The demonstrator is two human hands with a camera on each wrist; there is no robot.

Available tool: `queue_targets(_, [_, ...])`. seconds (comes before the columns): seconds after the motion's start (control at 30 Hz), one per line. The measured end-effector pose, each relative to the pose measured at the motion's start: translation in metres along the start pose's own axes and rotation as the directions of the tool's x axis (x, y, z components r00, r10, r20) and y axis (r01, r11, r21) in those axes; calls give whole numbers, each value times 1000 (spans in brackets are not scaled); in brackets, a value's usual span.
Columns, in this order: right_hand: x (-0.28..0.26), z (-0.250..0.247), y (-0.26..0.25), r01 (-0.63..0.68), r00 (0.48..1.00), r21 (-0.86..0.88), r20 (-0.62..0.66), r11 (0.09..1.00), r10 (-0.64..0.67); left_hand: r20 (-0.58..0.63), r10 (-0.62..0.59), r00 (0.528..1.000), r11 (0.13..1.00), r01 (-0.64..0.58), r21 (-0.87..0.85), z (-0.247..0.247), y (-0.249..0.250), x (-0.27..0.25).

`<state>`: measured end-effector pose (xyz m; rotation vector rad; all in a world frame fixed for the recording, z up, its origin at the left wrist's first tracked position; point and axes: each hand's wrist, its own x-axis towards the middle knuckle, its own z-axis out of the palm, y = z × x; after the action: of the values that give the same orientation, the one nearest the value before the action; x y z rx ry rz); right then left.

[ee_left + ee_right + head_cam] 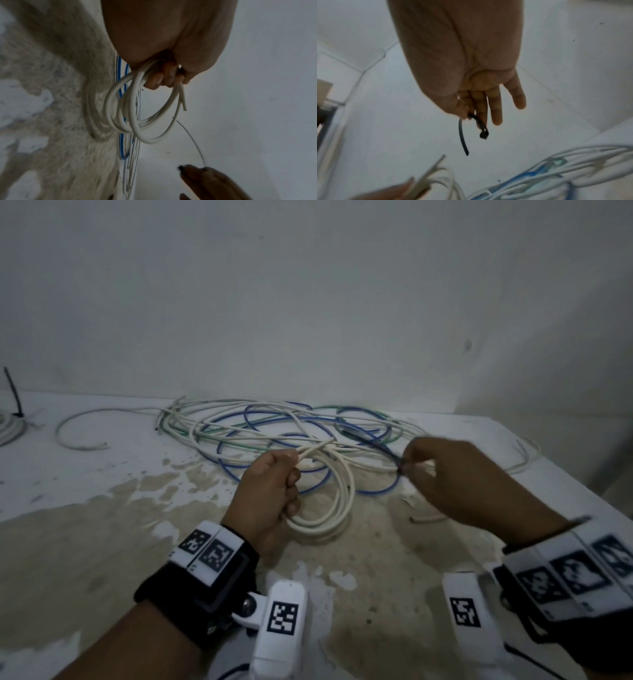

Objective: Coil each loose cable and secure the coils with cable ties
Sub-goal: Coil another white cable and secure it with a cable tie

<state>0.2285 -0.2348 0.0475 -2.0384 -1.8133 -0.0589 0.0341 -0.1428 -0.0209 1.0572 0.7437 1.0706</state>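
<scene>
— At the centre of the head view, what is held by the left hand (270,491)?
— A white cable coil (325,505) is gripped there; the fingers are curled round its gathered loops, and the coil hangs below the fist, just over the stained worktop (102,542). One cut end is seen sticking out past the fingers in the left wrist view.
— And the grip of the right hand (445,474)?
— A black cable tie (471,129) is pinched between thumb and forefinger, right of centre in the head view; the other fingers are left straight. The tie is bent into a loop, with its tail pointing down.
— Where are the remaining cables found?
— A loose tangle of white, blue and green cables (274,426) is spread on the worktop beyond both hands, against the wall (308,285). A bundle already tied with a black tie (13,419) is glimpsed at the far left edge.
</scene>
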Motion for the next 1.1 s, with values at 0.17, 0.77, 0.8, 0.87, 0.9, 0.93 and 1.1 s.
queue_targets(0.17, [-1, 7, -34, -32, 952, 262, -286, 965, 109, -123, 93, 988, 996, -91, 22, -8, 1, 6])
queue_targets(0.77, [30, 69, -71, -552, 824, 617, 506, 560, 255, -111, 442, 890, 838, -365, 406, -17, -8, 15])
queue_targets(0.8, [30, 70, -71, -554, 826, 653, 506, 516, 248, -117, 433, 894, 846, -358, 396, -17, -8, 16])
queue_targets(0.87, [29, 72, -71, -546, 836, 711, 494, 443, 237, -128, 388, 913, 868, -315, 382, -18, -10, 17])
queue_targets(0.9, [28, 72, -70, -537, 843, 736, 487, 411, 230, -121, 360, 925, 877, -292, 382, -17, -9, 16])
queue_targets(0.93, [28, 73, -70, -531, 847, 760, 486, 376, 214, -110, 335, 936, 882, -270, 387, -16, -10, 16])
queue_targets(1.1, [26, 74, -70, -531, 847, 838, 522, 127, 100, -29, 263, 964, 889, -231, 395, -10, -5, 12])
